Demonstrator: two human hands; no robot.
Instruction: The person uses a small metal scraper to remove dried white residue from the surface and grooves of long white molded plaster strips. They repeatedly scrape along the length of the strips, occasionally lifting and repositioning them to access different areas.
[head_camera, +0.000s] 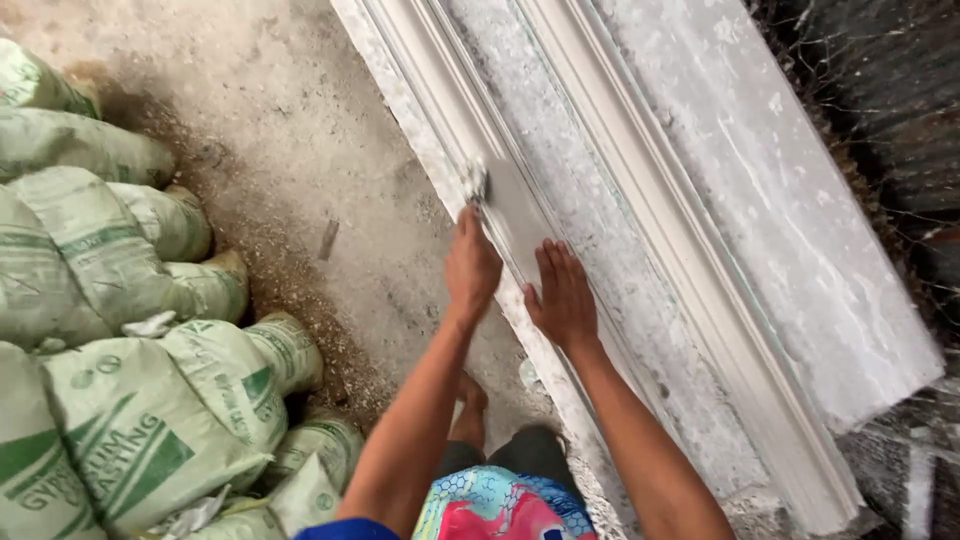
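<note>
The person stands over a long white plaster mould (640, 230) that lies on the dusty floor (300, 150) and runs from near to far. The left hand (471, 265) is closed around a small wad of fibre (474, 180) and presses it on the smooth grey strip (515, 215) in the near-left channel of the mould. The right hand (563, 297) lies flat just beside it, fingers open and together, touching the same strip. It seems the surface is being rubbed or smoothed; to do this well, the strokes should go along the channel with even pressure, while the flat hand feels for bumps. On the left, well apart, green sacks (130, 330) are piled. A bare foot (468, 410) shows near the mould edge.
</note>
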